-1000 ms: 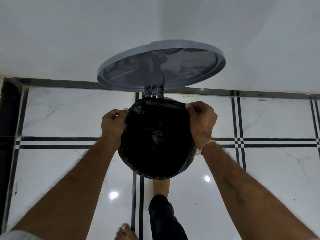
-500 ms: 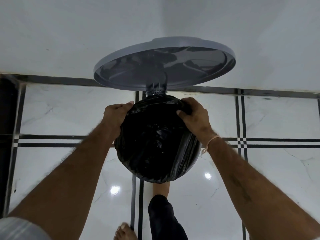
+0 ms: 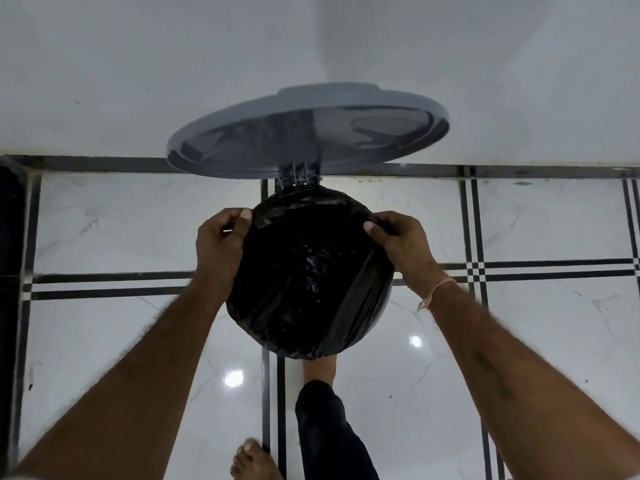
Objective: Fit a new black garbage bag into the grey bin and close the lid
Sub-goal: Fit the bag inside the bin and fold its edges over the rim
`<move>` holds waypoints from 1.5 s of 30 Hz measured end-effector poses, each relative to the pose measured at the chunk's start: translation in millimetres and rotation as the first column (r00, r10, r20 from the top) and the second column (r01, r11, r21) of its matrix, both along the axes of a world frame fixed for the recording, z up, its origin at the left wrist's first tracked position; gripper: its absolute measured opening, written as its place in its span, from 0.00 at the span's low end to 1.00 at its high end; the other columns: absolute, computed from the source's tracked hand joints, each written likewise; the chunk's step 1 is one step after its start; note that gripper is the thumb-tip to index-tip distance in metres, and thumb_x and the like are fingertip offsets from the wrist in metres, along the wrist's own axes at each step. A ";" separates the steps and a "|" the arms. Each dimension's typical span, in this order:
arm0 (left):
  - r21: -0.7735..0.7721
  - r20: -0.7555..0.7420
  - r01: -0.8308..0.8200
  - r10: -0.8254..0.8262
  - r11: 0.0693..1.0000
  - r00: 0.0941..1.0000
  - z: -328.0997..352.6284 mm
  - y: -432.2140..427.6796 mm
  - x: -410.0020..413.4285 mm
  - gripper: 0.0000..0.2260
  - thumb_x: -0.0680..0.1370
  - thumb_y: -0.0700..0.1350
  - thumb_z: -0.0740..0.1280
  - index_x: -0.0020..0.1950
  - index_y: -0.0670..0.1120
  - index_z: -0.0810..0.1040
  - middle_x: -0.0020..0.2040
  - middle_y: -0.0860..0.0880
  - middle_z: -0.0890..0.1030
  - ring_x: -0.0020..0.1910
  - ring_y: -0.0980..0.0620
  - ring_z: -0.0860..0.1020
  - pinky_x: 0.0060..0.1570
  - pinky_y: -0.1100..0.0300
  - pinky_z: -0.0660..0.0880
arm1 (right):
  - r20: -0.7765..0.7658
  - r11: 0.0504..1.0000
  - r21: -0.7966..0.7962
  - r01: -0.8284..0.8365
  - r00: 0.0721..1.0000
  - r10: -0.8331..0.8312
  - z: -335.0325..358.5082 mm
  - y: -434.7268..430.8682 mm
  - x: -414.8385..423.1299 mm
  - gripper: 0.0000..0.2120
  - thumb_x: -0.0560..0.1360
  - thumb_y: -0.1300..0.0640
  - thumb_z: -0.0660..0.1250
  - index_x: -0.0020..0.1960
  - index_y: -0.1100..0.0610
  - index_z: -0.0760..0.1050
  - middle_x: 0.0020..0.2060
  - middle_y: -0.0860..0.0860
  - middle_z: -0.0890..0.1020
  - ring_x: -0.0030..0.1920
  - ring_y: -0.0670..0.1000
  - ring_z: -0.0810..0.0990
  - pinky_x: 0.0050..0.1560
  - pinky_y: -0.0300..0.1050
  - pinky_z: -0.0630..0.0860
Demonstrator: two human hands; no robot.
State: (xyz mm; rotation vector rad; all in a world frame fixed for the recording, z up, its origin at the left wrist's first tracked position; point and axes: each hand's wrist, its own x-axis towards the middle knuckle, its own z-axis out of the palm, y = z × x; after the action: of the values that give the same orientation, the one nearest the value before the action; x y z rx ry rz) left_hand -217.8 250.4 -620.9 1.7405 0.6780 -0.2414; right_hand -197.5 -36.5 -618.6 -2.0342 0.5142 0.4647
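Observation:
The black garbage bag (image 3: 308, 275) lines the round bin below me and is folded over its whole rim, so the grey bin body is hidden under the plastic. The grey lid (image 3: 308, 133) stands up, swung back on its hinge (image 3: 299, 176) at the far side. My left hand (image 3: 220, 242) pinches the bag's edge at the left of the rim. My right hand (image 3: 398, 242) pinches the bag's edge at the right of the rim.
The bin stands on a glossy white tiled floor (image 3: 114, 334) with black stripe lines, close to a white wall (image 3: 173, 64). My foot (image 3: 318, 370) rests at the bin's near side, apparently on its pedal. My other bare foot (image 3: 251, 462) is at the bottom. A dark object (image 3: 12, 220) stands at the left edge.
My right hand has moved from the far right of the rim out to the right side. My left hand has shifted slightly along the left edge. The lid has stayed up.

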 end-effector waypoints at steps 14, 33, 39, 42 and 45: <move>-0.045 -0.052 -0.163 0.161 0.986 0.986 14.8 3.4 -30.4 0.10 0.78 0.48 0.67 0.57 0.52 0.85 0.54 0.47 0.86 0.55 0.44 0.84 0.59 0.41 0.81 | 0.151 0.916 -0.289 0.277 0.959 -0.242 6.8 12.9 -44.6 0.07 0.75 0.54 0.75 0.48 0.58 0.82 0.37 0.47 0.82 0.42 0.52 0.82 0.48 0.46 0.79; -0.205 -0.328 -0.679 0.604 0.705 0.727 6.3 -9.8 -81.2 0.13 0.80 0.53 0.71 0.51 0.43 0.78 0.48 0.48 0.83 0.44 0.52 0.82 0.46 0.56 0.81 | -0.101 0.706 0.155 0.691 0.722 -0.684 5.0 14.2 -80.7 0.09 0.79 0.55 0.73 0.42 0.56 0.82 0.38 0.51 0.82 0.39 0.48 0.79 0.41 0.40 0.80; -0.403 -0.517 -0.675 0.455 0.618 0.725 11.0 -16.3 -111.7 0.18 0.83 0.60 0.63 0.65 0.50 0.79 0.60 0.50 0.82 0.60 0.50 0.80 0.63 0.49 0.76 | -0.402 0.476 0.297 0.827 0.561 -0.723 1.8 16.9 -96.6 0.06 0.79 0.56 0.74 0.45 0.56 0.81 0.37 0.49 0.84 0.39 0.47 0.80 0.38 0.38 0.76; -0.443 -0.592 -0.739 0.453 0.508 0.667 8.4 -28.2 -128.2 0.17 0.84 0.58 0.62 0.65 0.49 0.79 0.61 0.49 0.81 0.58 0.49 0.79 0.62 0.46 0.76 | -0.491 0.381 0.319 0.868 0.495 -0.717 -1.1 17.5 -103.9 0.08 0.81 0.55 0.72 0.44 0.56 0.80 0.35 0.48 0.82 0.34 0.46 0.76 0.29 0.36 0.74; -0.477 -0.633 -0.780 0.457 0.405 0.625 5.7 -40.2 -141.0 0.13 0.84 0.56 0.64 0.59 0.49 0.80 0.58 0.49 0.82 0.58 0.49 0.80 0.65 0.45 0.76 | -0.516 0.403 0.267 0.875 0.483 -0.707 -3.0 20.9 -108.5 0.11 0.82 0.52 0.70 0.43 0.55 0.79 0.34 0.48 0.77 0.29 0.45 0.69 0.22 0.35 0.64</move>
State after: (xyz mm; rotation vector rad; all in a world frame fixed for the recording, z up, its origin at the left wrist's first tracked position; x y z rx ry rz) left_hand -358.8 210.2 -615.2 0.5354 1.3158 -0.2803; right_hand -305.9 -15.6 -621.6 -0.9694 1.3612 0.2638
